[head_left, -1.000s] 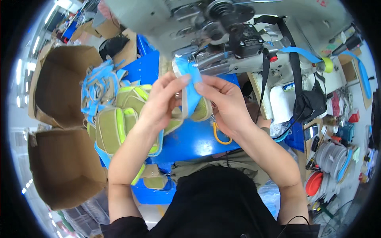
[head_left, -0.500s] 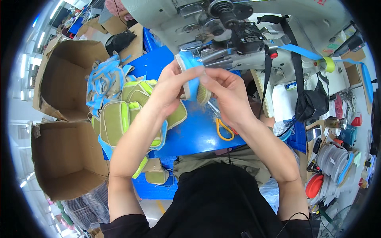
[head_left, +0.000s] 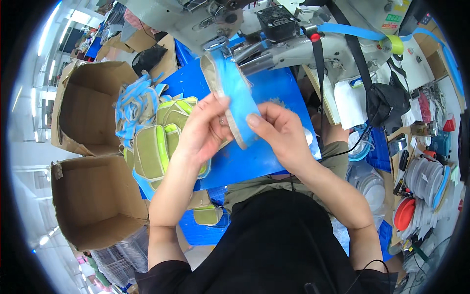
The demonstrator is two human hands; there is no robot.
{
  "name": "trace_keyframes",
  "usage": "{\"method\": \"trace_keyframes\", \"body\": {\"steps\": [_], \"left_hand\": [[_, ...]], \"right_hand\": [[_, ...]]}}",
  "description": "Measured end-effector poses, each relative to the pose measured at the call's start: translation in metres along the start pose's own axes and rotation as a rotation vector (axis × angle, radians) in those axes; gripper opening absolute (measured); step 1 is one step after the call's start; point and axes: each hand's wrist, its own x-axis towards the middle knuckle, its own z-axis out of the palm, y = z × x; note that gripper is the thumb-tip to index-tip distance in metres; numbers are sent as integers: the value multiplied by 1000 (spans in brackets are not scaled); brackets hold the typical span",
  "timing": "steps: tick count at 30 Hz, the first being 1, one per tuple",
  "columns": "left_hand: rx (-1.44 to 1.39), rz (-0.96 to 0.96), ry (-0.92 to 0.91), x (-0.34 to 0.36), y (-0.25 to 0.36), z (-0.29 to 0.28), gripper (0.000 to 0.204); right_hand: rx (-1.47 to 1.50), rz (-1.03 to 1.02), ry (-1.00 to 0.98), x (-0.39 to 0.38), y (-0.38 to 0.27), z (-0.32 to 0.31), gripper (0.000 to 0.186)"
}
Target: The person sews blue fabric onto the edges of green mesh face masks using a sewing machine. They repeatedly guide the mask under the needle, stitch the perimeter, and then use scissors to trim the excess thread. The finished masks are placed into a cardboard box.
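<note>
A wide light-blue and beige fabric strip [head_left: 239,95] stretches from the sewing machine's [head_left: 289,61] metal guide down into my hands. My left hand [head_left: 201,130] is closed on its beige edge, thumb on top. At the opposite edge, my right hand [head_left: 284,134] pinches the blue side between thumb and fingers. Both hands are above the blue tabletop [head_left: 245,164]. Olive-green pouch pieces with lime trim [head_left: 151,157] lie piled beside my left forearm. Behind them sits a tangled heap of blue and beige strips [head_left: 131,112].
Two open cardboard boxes [head_left: 93,196] stand at the left. A blue tape [head_left: 352,31] runs through a yellow-green ring [head_left: 393,44] at the upper right. A black pouch [head_left: 388,104] hangs from the machine table. Rolls of white tape [head_left: 421,183] are stacked at the right.
My view has shifted, so the machine sits higher and further left. The strip has been turned to show its long blue face. The orange-handled scissors near my right hand no longer show.
</note>
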Motion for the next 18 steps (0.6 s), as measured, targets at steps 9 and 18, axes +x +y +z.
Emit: {"method": "trace_keyframes", "body": {"steps": [9, 18], "left_hand": [[149, 290, 116, 90, 32, -40, 19], [1100, 1213, 490, 52, -14, -35, 47]], "right_hand": [[-267, -46, 11, -6, 3, -7, 30], [-209, -19, -33, -11, -37, 4, 28]]}}
